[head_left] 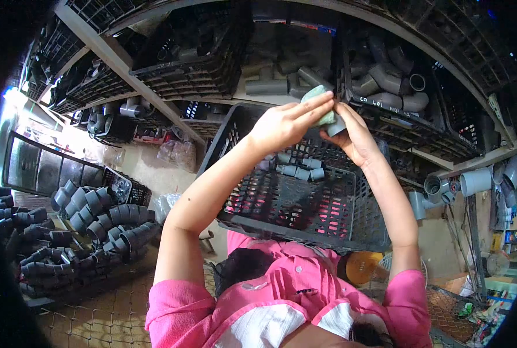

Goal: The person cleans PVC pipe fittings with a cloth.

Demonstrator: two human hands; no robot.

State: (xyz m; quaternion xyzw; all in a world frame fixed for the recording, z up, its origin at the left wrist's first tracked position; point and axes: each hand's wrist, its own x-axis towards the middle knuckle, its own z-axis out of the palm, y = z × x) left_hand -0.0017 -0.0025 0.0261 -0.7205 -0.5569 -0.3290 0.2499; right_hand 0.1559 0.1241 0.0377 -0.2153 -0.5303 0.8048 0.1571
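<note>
Head-camera view: a grey pipe fitting is held above the far rim of a black plastic crate. It is gripped on the crate's right side by the right hand, whose fingers are curled and clamped on it. A green cloth is pressed onto the fitting by the left hand, with its fingers laid together and stretched flat over the cloth. Several loose grey fittings are seen lying inside the crate, below the hands. Dark elbow fittings are heaped well to the left of the crate, and grey pipe tees are stacked on the shelf beyond it.
</note>
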